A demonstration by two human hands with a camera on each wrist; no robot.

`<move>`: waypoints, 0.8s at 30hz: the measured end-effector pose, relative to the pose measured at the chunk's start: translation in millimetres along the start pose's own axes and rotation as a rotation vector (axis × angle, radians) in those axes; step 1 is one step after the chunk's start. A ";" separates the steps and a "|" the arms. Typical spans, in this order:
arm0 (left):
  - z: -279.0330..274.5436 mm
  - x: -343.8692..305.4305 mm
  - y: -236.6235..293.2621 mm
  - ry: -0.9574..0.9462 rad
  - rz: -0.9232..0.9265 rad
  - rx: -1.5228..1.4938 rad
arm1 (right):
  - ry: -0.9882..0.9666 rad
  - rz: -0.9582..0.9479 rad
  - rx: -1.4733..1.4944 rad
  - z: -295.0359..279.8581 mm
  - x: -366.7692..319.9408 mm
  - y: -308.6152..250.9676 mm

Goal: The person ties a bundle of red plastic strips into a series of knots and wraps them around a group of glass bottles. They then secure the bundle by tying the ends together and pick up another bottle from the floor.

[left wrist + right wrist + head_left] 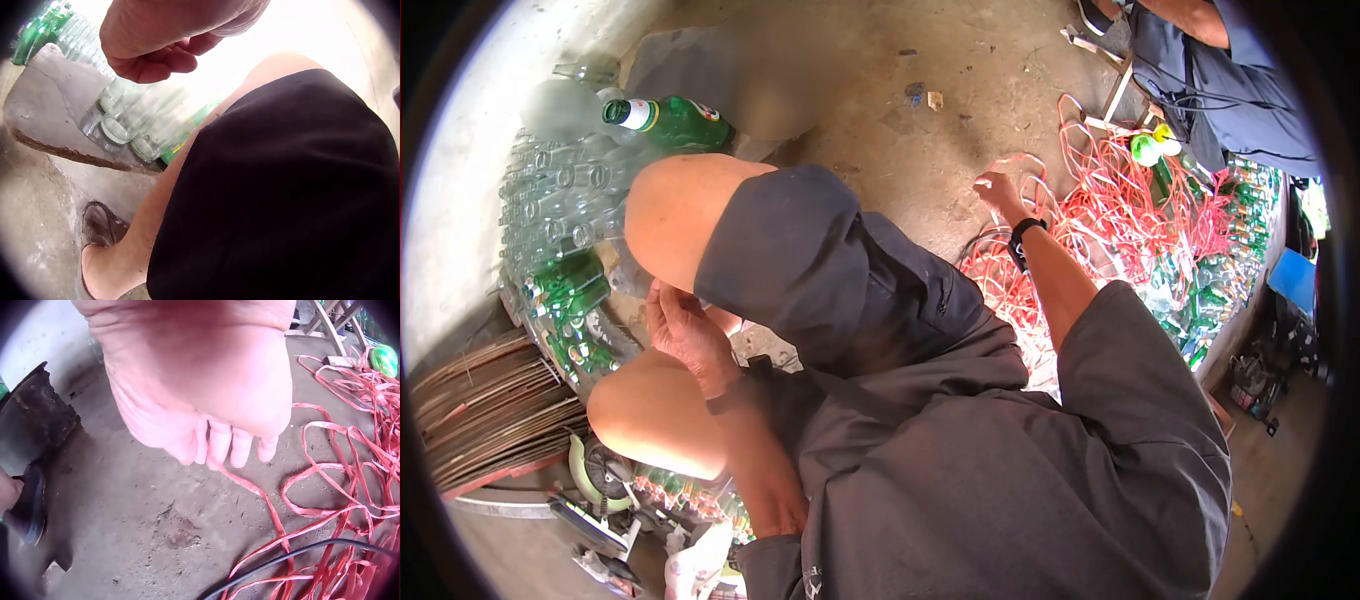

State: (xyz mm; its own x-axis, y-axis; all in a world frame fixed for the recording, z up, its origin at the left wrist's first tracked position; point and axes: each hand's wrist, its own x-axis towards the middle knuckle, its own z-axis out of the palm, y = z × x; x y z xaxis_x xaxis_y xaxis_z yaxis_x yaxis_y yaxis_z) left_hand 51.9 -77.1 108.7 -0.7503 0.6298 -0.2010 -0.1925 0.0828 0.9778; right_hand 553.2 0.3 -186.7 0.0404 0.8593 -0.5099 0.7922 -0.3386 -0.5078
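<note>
My right hand (1005, 200) is held out over the floor. In the right wrist view the right hand (200, 381) has its fingers curled round a red plastic strip (250, 486), which trails down to a loose tangle on the floor. Between the bare knees is my left hand (688, 330). The left wrist view shows the left hand (169, 37) with loosely curled fingers and no held thing visible. A green bottle (675, 122) with a white neck label lies beyond the upper knee.
Clear glass bottles (560, 185) are stacked at the left wall, above green ones (570, 285). A broken slab (50, 106) lies by the foot. Tangled red strips (1100, 220) cover the floor at right, near a seated person (1220, 100). A dark cable (312, 545) crosses the floor.
</note>
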 end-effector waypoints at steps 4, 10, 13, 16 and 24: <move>-0.8 1.7 2.4 -0.016 0.011 0.016 | -0.005 0.015 0.657 -37.1 -9.1 -16.6; 36.3 -13.7 46.0 -0.071 0.135 0.021 | -0.077 -0.046 1.083 -139.2 -57.0 -98.2; 47.6 -16.9 64.9 -0.046 0.242 0.192 | -0.052 -0.180 1.135 -174.9 -76.2 -130.6; 61.1 -28.3 84.9 -0.037 0.498 0.358 | -0.015 -0.179 1.129 -200.6 -86.8 -158.1; 104.6 -54.4 116.6 -0.547 0.531 0.232 | -0.138 -0.353 1.019 -244.9 -134.2 -231.3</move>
State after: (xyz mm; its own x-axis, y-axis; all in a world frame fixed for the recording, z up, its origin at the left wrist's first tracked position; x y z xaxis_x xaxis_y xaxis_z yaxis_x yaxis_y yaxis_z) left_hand 136.4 -21.0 239.8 -0.2763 0.9149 0.2942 0.2860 -0.2140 0.9340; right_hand 513.7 57.1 169.2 -0.2095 0.9418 -0.2629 -0.1349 -0.2941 -0.9462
